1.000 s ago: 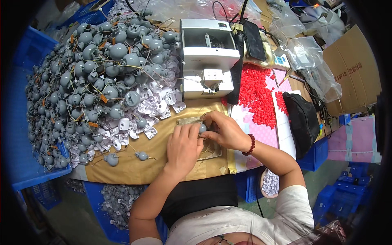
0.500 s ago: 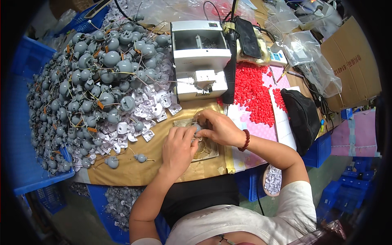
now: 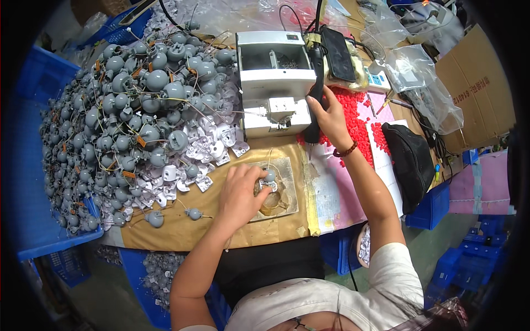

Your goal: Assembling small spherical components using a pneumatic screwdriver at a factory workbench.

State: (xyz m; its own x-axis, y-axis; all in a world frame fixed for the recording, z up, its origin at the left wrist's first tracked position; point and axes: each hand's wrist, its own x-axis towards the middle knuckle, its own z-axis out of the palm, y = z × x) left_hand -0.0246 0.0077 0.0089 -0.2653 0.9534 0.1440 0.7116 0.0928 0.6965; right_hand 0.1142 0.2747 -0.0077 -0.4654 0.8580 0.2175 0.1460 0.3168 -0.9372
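My left hand (image 3: 240,193) pinches a small grey ball-shaped part (image 3: 270,175) with a white plastic piece (image 3: 269,185) below it. Both sit in a square, pale fixture block (image 3: 290,190) with a round recess, and a thin wire rises from the ball. My right hand (image 3: 333,121) is raised beside a black cylindrical tool (image 3: 315,83) with a cord. Its thumb lies across the tool's front, with the fingers stretched out along the right side. Behind the fixture stands a white and grey machine (image 3: 276,83) with an open tray of small metal pieces.
A large heap of wired grey balls (image 3: 127,116) covers the left, with white plastic pieces (image 3: 207,146) along its edge. Small red parts (image 3: 356,118) lie right of the machine. A black pouch (image 3: 407,160), a phone (image 3: 338,54) and a cardboard box (image 3: 469,83) stand farther right.
My right hand has left the fixture and moved up and right to the black tool. My left hand stays at the grey ball, which now shows more fully.
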